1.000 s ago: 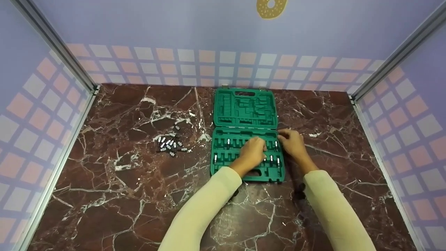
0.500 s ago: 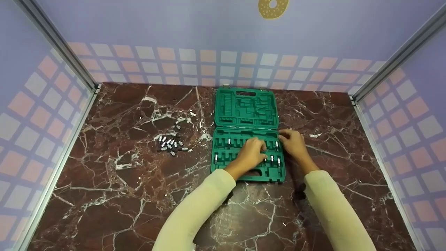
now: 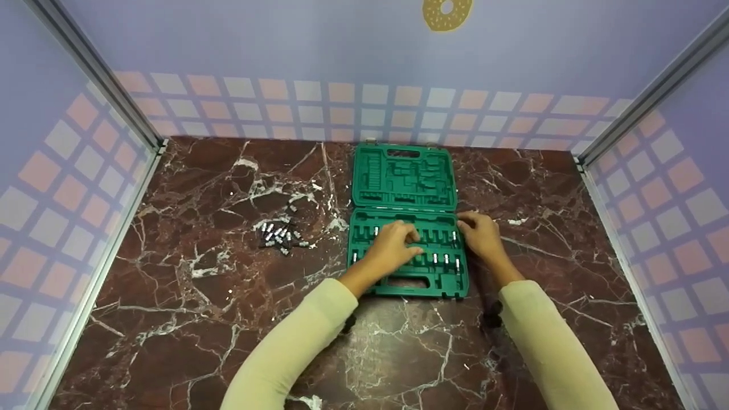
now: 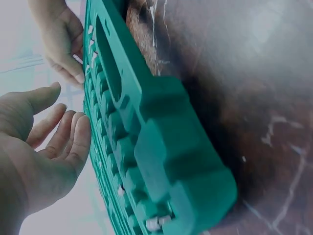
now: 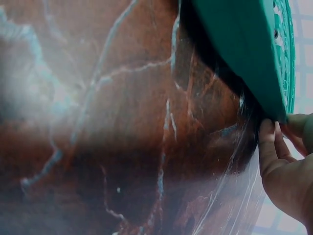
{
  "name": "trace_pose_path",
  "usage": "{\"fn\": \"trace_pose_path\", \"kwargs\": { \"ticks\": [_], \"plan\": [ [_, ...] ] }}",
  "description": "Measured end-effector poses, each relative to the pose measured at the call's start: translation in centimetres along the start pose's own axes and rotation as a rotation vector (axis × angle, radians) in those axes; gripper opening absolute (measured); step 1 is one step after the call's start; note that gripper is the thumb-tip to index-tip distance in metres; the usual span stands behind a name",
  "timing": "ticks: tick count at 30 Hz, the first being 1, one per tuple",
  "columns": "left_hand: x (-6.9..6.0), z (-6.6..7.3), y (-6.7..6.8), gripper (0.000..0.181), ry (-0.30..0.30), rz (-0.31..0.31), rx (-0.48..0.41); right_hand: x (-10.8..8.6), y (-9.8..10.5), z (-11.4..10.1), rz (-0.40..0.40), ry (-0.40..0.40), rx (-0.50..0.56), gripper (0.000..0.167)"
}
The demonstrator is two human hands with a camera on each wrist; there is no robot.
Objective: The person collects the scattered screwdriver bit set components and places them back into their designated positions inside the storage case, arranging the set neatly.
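A green plastic tool case (image 3: 405,217) lies opened flat, its lid half toward the back wall. Several bit sockets (image 3: 435,259), silver with dark shanks, sit in slots of the near half. My left hand (image 3: 390,247) hovers over the slots; the left wrist view shows its fingers (image 4: 73,134) loosely bent with nothing between them. At the case's right edge, my right hand (image 3: 481,238) pinches the rim between thumb and fingers, as the right wrist view shows at the case corner (image 5: 244,54). Left-hand slots are partly hidden by my left hand and forearm.
Left of the case, a loose pile of bit sockets (image 3: 277,232) lies on the dark red marbled table (image 3: 216,330). A lilac wall (image 3: 273,51) with a checked band stands behind, and panels enclose both sides.
My left hand has drawn back leftward from the right-hand slots, and its fingers have spread apart. A bit socket in the lower row now shows fully. The right hand stays at the case edge.
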State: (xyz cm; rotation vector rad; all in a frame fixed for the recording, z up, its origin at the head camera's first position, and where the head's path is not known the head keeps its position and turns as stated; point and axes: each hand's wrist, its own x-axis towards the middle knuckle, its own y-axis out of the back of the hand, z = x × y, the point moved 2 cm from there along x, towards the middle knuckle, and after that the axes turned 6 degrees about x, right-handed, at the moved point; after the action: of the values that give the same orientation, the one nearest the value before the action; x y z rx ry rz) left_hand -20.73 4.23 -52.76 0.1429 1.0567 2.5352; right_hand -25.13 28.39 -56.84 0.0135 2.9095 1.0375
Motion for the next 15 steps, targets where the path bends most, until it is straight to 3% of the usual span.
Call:
{"fn": "trace_pose_path", "kwargs": {
  "ticks": [6,10,15],
  "plan": [
    [-1.6,-1.3,1.7,0.024,-0.002,0.026,-0.007,-0.1,-0.2,0.2,-0.01,-0.02,0.005,0.033],
    [-2.5,-2.2,2.7,0.025,-0.053,0.034,-0.033,-0.2,-0.1,0.2,0.002,-0.014,-0.013,0.033],
    [-3.4,-2.9,4.0,0.029,-0.113,-0.002,-0.056,-0.1,0.2,0.1,0.002,0.0,-0.028,0.033]
  ]
}}
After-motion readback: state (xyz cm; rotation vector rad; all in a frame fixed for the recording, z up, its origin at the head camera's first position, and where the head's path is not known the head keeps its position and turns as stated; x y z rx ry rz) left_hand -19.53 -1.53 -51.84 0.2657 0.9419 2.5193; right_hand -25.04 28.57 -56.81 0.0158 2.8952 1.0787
